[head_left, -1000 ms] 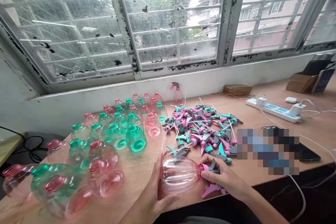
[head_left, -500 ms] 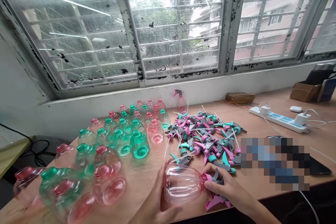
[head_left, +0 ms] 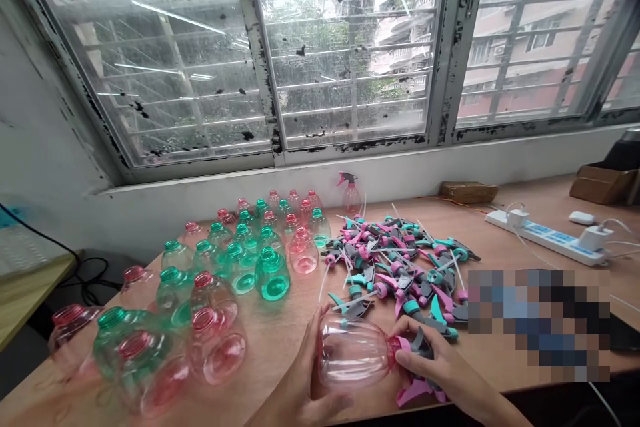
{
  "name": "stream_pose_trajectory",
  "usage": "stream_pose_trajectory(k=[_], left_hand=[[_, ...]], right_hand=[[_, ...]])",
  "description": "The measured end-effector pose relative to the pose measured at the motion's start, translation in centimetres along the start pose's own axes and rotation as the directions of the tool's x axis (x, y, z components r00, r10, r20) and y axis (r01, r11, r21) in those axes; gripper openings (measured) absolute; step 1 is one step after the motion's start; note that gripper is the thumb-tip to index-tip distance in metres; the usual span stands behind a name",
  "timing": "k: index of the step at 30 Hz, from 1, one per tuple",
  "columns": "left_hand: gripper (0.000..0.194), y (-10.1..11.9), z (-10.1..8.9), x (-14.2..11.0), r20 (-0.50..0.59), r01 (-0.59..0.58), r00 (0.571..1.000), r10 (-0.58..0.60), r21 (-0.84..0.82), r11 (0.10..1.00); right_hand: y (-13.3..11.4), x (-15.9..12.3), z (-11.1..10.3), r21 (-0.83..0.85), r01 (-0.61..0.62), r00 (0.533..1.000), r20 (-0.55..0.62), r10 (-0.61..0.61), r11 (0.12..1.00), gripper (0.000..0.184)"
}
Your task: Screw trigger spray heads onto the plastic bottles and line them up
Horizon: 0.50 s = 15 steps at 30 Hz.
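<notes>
A clear pink spray bottle (head_left: pixel 355 352) lies on its side between my two hands, above the front of the table. My left hand (head_left: pixel 313 373) cups its base end, with the fingers behind it and the thumb below. My right hand (head_left: pixel 425 357) grips the pink collar of a grey-and-pink spray head (head_left: pixel 403 345) at the bottle's neck. How far the collar is screwed on cannot be made out. Just below my right hand lies another pink-and-grey spray head (head_left: pixel 417 392). Beyond the bottle is a heap of pink, teal and grey spray heads (head_left: pixel 395 260) with white tubes.
Several open pink and green bottles (head_left: pixel 273 273) stand on the left of the table (head_left: pixel 280 327). By the wall stands a bottle with its spray head fitted (head_left: pixel 351 193). A power strip (head_left: pixel 545 237), a white case (head_left: pixel 582 218) and cardboard boxes (head_left: pixel 600 183) are at right.
The view has shifted slightly, so everything sits a little further right. Both hands keep their hold on the bottle and spray head; their grip looks almost the same.
</notes>
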State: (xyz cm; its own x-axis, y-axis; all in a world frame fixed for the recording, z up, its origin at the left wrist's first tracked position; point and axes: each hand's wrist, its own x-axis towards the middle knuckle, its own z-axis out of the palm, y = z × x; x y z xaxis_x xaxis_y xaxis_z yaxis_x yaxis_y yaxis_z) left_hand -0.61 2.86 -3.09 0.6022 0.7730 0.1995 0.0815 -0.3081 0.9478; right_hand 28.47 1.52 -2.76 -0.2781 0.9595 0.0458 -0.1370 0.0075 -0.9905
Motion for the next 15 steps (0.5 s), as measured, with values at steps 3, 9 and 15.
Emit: stream_pose_trajectory(k=[3, 9, 15], left_hand=[[0.109, 0.6, 0.3, 0.1, -0.020, 0.005, 1.000, -0.005, 0.003, 1.000], [0.095, 1.5, 0.9, -0.4, -0.099, 0.008, 0.995, 0.002, 0.099, 0.995], [0.107, 2.3, 0.8, -0.2, -0.082, 0.049, 0.996, -0.042, 0.086, 0.995]], right_hand=[[0.2, 0.1, -0.1, 0.026, 0.004, 1.000, 0.013, -0.005, 1.000, 0.038], [0.2, 0.2, -0.1, 0.066, 0.001, 0.998, 0.062, -0.005, 0.998, 0.037], [0.0, 0.1, -0.1, 0.035, 0.000, 0.999, 0.036, -0.001, 0.999, 0.038]])
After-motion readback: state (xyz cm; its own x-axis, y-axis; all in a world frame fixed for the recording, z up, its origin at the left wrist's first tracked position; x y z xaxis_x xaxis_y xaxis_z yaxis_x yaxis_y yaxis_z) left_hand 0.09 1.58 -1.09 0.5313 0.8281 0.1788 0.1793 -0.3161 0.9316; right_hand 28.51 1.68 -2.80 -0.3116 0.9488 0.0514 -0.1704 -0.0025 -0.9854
